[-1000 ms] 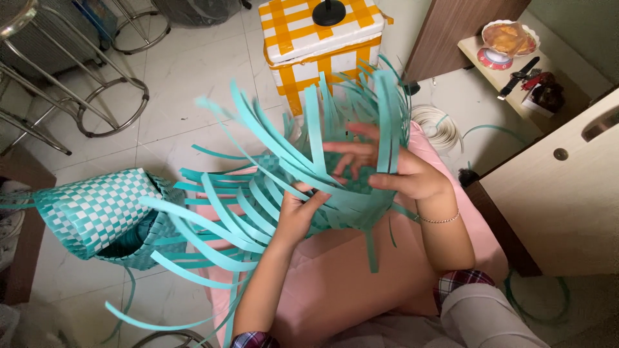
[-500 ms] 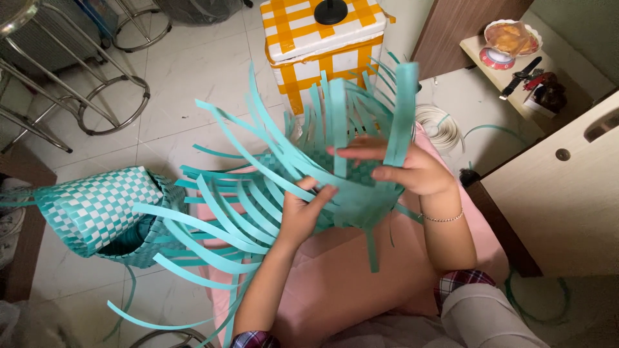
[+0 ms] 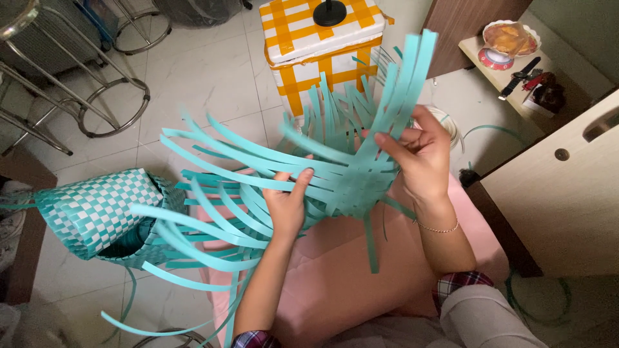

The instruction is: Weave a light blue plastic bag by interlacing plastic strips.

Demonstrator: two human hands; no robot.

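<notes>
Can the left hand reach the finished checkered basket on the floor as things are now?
Probably yes. The checkered basket lies on the same side as the left hand, but loose teal strips fan out between them, and the hand is pressed on the weave.

- The right hand (image 3: 422,158) grips upright teal strips (image 3: 393,96); its fingers are partly covered by them.
- The left hand (image 3: 287,203) palm is pressed out of sight against the half-woven teal basket (image 3: 348,180).
- A finished checkered basket (image 3: 97,212), lower left, has a dark, unreadable interior.
- Metal stools (image 3: 77,84), upper left, are cut off by the frame edge.
- Small items on the desk (image 3: 516,71), upper right, are too small to identify.
</notes>
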